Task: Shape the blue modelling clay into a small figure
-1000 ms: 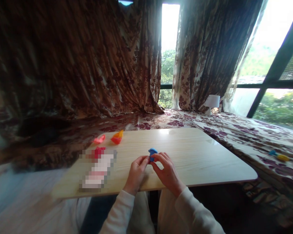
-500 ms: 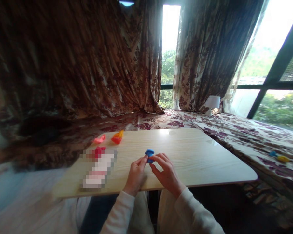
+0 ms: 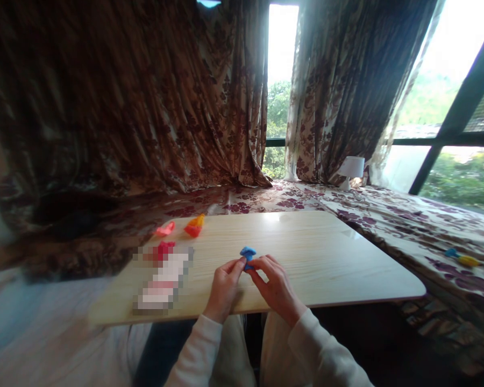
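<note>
Between my two hands, over the near part of the table, is a small blue mushroom-shaped piece (image 3: 248,251) with a wide top and a narrower stem. It looks soft, but its material is hard to make out. My left hand (image 3: 225,285) pinches the stem from the left with thumb and forefinger. From the right, the thumb and forefinger of my right hand (image 3: 275,282) close on the lower part of the same piece. Fingertips hide some of the stem.
Light wooden table (image 3: 318,263) under my hands. At its left lie a pink-red piece (image 3: 165,229), an orange-and-yellow piece (image 3: 194,226), a crimson piece (image 3: 165,248) and a blurred-out flat item (image 3: 163,282). Blue-and-yellow pieces (image 3: 467,260) rest on the flowered cloth, right. A lamp (image 3: 351,167) stands behind.
The top of the blue piece has changed shape slightly and looks less flat. Both hands keep their grip in nearly the same place.
</note>
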Demonstrator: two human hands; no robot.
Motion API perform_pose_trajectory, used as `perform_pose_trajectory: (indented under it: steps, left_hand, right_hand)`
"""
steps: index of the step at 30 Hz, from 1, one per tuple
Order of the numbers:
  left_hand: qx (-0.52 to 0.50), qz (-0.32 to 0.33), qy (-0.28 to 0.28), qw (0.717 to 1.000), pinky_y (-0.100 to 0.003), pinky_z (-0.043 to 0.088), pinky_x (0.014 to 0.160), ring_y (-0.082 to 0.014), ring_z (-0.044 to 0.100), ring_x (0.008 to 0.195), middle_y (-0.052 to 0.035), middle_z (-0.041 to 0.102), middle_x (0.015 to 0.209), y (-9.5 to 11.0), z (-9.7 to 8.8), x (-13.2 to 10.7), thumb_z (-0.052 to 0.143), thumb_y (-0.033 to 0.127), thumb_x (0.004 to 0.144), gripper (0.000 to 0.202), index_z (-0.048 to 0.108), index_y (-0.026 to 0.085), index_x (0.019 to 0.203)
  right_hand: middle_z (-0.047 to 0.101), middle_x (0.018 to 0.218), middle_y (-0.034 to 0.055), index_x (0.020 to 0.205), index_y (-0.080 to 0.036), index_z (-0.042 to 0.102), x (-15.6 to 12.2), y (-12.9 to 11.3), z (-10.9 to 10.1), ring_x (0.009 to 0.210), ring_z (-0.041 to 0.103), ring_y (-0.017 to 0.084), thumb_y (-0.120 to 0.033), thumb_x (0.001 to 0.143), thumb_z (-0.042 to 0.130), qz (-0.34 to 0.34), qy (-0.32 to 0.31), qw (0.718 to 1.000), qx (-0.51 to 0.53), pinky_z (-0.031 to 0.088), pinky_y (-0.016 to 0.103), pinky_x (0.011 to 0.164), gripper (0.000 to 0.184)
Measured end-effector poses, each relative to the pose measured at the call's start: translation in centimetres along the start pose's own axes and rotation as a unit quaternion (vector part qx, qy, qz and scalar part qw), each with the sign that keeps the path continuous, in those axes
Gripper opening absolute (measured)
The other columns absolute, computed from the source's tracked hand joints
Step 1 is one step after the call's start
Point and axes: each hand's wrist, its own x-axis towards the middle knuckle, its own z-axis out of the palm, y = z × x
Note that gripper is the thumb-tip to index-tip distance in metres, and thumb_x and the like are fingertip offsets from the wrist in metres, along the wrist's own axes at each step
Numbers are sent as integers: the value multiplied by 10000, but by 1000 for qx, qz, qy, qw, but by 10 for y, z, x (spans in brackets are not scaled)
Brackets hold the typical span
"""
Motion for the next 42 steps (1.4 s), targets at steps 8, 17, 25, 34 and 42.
perform_pose_trajectory:
  steps: [8,17,25,34,42]
  left_hand:
    - [-13,-1,13,1000,-280,430,813,-188,610,810,-45,716,766,-3,0,1,611,393,754,309,735,132,862]
    - [-82,-31,-45,995,-305,414,889,-189,613,851,-62,720,826,-8,-3,4,629,366,731,265,727,151,850]
    - [-60,-20,-56,996,-278,429,833,-175,596,814,-49,711,799,-1,2,3,602,385,750,265,719,156,814]
    - [-69,-37,-58,995,-302,423,881,-191,612,836,-67,716,820,0,2,3,605,396,745,278,719,153,816]
    - [-112,-45,-9,993,-286,426,817,-159,589,769,-36,686,732,-2,2,3,685,351,670,213,686,153,749]
  right_hand:
    - [629,822,28,938,-218,595,1,-1,1,795,554,190,-170,843,589,19,11,999,-26,456,325,716,107]
    - [627,781,1,839,-214,597,3,2,3,743,569,155,-146,809,626,37,54,997,49,461,287,691,80]
    - [591,790,3,976,-220,587,2,3,3,764,550,165,-121,802,608,23,51,998,12,454,300,699,201]
    - [610,811,6,997,-225,575,-2,1,3,683,573,140,-158,847,542,53,26,998,17,466,282,676,168]
    - [604,898,37,960,-217,587,0,1,2,753,572,156,-141,832,545,38,36,998,21,481,297,692,155]
